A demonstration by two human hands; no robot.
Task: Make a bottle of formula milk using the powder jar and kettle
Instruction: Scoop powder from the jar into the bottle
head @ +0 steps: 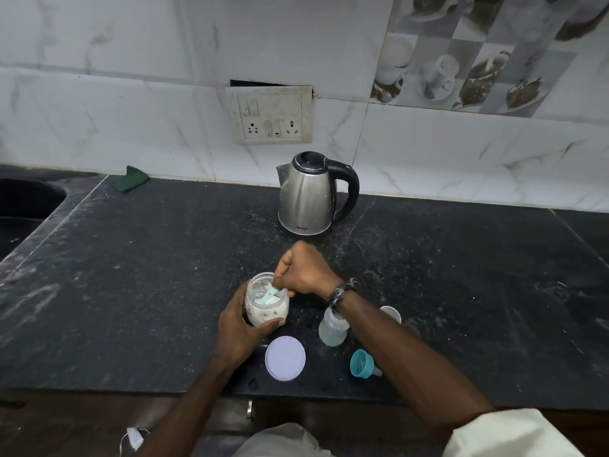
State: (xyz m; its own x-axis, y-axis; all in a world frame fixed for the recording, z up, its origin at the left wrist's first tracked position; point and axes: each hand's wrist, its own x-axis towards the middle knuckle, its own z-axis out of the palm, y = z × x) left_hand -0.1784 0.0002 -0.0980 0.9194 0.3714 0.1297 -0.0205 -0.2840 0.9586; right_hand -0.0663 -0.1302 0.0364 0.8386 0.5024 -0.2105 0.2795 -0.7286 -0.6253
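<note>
From the head view, the left hand [239, 328] wraps the open powder jar [267, 303] on the table [131, 275]; the right hand [304, 270] pinches a scoop [268, 295] inside. Best to level the scoop before crossing to the bottle [333, 328] nearby; the kettle [311, 192] waits behind.

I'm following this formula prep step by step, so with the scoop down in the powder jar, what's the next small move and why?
Probably lift the scoop out of the powder jar and carry it to the bottle. The right hand grips the scoop inside the jar, the left hand holds the jar, and the bottle stands open just right of it.
</note>
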